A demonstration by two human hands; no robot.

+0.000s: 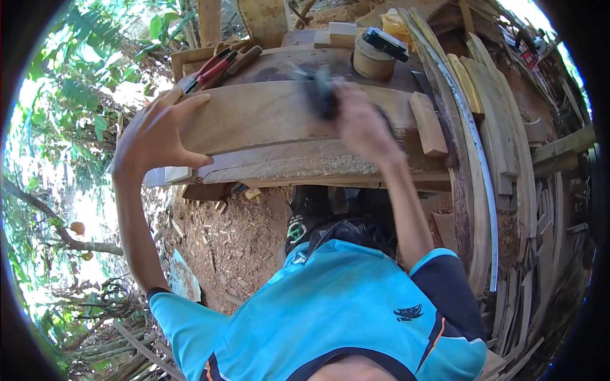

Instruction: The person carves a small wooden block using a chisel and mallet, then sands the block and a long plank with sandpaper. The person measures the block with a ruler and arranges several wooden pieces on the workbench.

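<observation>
The person's left hand (155, 136) is spread wide over the end of a curved wooden board (267, 114), thumb and forefinger well apart with the wood between them, and red-handled pliers (213, 68) lie just beyond its fingers. The right hand (365, 124), blurred, is closed around a dark tool (322, 94) above that same board, which stretches between the two grips; the tool's exact kind cannot be told. Just right of this grip sits a wooden block (429, 125), and beyond it stands a round container (373, 62).
</observation>
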